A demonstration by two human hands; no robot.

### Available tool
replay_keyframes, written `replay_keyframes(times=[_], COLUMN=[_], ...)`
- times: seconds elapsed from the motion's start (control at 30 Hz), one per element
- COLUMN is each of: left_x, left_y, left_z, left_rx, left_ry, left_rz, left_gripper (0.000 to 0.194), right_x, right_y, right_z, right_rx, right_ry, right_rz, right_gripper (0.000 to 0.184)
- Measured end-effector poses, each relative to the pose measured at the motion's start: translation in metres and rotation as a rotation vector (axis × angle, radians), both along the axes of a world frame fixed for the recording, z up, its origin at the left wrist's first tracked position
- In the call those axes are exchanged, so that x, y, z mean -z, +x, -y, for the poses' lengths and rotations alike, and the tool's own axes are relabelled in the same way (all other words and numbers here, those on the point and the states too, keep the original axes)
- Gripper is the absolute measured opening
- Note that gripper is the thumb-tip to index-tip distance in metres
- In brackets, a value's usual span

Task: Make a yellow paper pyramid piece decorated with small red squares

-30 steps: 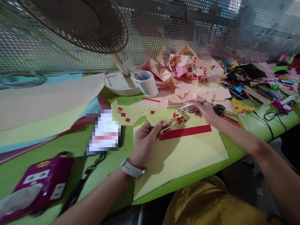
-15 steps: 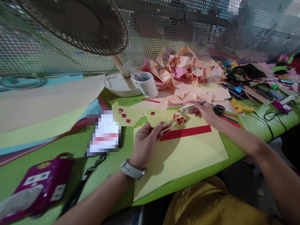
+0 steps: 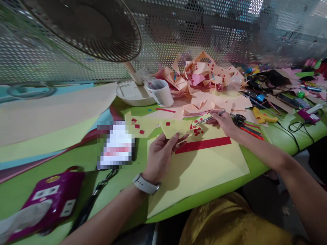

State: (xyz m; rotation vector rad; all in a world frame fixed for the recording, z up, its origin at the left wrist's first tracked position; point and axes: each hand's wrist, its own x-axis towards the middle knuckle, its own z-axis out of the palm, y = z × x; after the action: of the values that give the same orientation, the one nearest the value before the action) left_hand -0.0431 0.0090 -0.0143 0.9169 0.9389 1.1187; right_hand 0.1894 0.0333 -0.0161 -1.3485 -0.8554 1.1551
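My left hand (image 3: 163, 154) pinches a piece of yellow paper (image 3: 176, 128) that bears a small red square near its left end. My right hand (image 3: 222, 120) is closed on a pair of metal tweezers (image 3: 205, 120), whose tips point left among small red paper squares (image 3: 196, 130). Whether the tips grip a square is too small to tell. Beneath both hands lies a large yellow sheet (image 3: 204, 173) with a wide red strip (image 3: 204, 144) across it. To the left rests another yellow paper piece (image 3: 143, 126) with several red squares on it.
A fan (image 3: 84, 27) stands at the back left, beside a white cup (image 3: 162, 93). Folded peach paper (image 3: 201, 73) is heaped behind. On the right lie scissors (image 3: 239, 118) and a yellow glue gun (image 3: 262, 115). A purple power strip (image 3: 56, 197) sits front left.
The tweezers' tips have shifted slightly and look closer together. My left hand still pinches the yellow paper. The whole view has drifted a little to the right.
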Motion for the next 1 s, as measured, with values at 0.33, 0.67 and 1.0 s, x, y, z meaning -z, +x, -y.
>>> replay_keyframes(times=[0.33, 0.67, 1.0], left_x=[-0.003, -0.001, -0.001], left_y=[0.003, 0.003, 0.004], left_z=[0.003, 0.007, 0.010], left_rx=[0.003, 0.037, 0.056], left_ry=[-0.012, -0.041, -0.025], left_rz=[0.051, 0.118, 0.157], left_gripper=[0.035, 0.034, 0.032], right_x=[-0.020, -0.048, -0.039], right_y=[0.014, -0.033, -0.054], right_z=[0.000, 0.034, 0.038], right_rx=[0.221, 0.025, -0.009], right_ry=[0.240, 0.327, 0.312], right_rz=[-0.027, -0.028, -0.024], right_gripper=[0.021, 0.031, 0.030])
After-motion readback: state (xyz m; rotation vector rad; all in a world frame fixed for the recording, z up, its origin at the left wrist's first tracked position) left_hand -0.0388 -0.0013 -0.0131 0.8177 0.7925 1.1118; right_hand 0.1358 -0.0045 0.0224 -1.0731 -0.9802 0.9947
